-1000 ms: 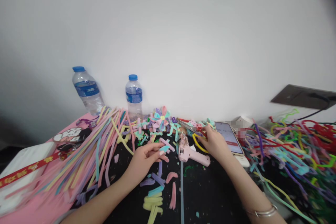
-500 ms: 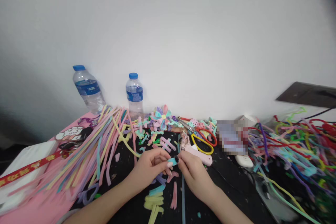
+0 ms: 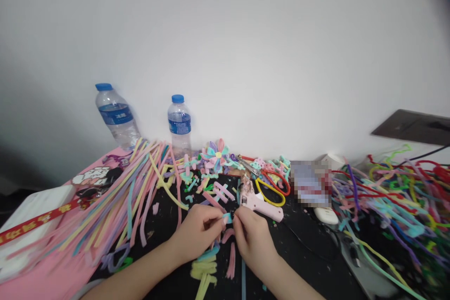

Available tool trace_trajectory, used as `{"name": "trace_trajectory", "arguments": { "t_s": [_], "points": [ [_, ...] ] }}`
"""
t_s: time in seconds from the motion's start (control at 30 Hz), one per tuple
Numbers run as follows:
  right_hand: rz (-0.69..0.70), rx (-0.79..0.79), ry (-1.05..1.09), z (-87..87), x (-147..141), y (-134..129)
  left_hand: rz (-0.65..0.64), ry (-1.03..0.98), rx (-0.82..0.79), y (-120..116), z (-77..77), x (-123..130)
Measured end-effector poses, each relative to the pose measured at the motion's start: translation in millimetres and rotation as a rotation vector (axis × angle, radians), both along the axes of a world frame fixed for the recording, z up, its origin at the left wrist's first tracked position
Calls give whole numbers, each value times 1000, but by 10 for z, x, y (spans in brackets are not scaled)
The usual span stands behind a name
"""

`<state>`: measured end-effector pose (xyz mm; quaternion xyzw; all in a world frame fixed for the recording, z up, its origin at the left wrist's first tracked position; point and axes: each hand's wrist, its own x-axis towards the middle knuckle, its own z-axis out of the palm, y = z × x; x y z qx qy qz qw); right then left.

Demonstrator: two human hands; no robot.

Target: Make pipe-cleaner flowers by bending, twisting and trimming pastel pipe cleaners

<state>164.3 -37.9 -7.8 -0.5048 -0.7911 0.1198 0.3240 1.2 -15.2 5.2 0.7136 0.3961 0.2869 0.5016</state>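
Note:
My left hand [image 3: 198, 233] and my right hand [image 3: 253, 235] meet over the black table, fingertips almost touching. Between them is a short light-blue pipe cleaner piece [image 3: 228, 218], pinched from both sides; much of it is hidden by fingers. Just below lie cut pink pipe cleaner pieces [image 3: 231, 260] and a bundle of yellow pipe cleaner pieces [image 3: 204, 269]. Beyond my right hand rests a pale pink glue gun [image 3: 263, 206]. A pink-and-lilac pipe cleaner shape [image 3: 222, 192] sits just past my fingertips.
Long pastel pipe cleaners [image 3: 116, 197] spread over the left side. Two water bottles [image 3: 180, 124] stand by the wall, near a pipe cleaner flower [image 3: 218, 154]. Scissors with yellow and red handles [image 3: 270, 192] lie behind the glue gun. Tangled coloured pipe cleaners [image 3: 404, 206] fill the right.
Both hands have shifted slightly left and drawn closer together around the blue piece. The left fingers have closed in more. The camera view has moved slightly.

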Motion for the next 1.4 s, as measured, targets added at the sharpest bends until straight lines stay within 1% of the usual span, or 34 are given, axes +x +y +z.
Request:
{"name": "trace_trajectory", "arguments": {
  "t_s": [0.13,0.37,0.43,0.57,0.63,0.73,0.87,0.97,1.1,1.17,1.3,1.4],
  "points": [
    [-11,15,-71,-18,-16,12,30,110,152,10,0,-7],
    [-3,-8,-96,54,-46,-6,16,137,211,22,31,-11],
    [-8,-11,-99,60,-55,-18,32,175,285,19,26,-6],
    [-24,42,-134,41,-64,-23,65,248,413,15,-7,-2],
    [-29,66,-143,36,-57,-14,65,258,423,25,-20,-9],
    [-42,80,-118,39,-35,4,87,251,394,53,-22,-22],
    [-28,56,-79,26,-11,15,118,243,392,63,-12,-12],
    [-9,46,-79,15,-5,16,111,242,405,49,-10,1],
    [-9,37,-48,52,46,24,93,199,366,70,8,-51],
    [-23,31,-16,78,103,31,144,153,338,108,26,-115],
    [-34,39,10,87,220,50,393,55,290,215,43,-257],
    [-15,47,-9,63,244,63,490,-9,232,288,33,-320]
  ]
}}
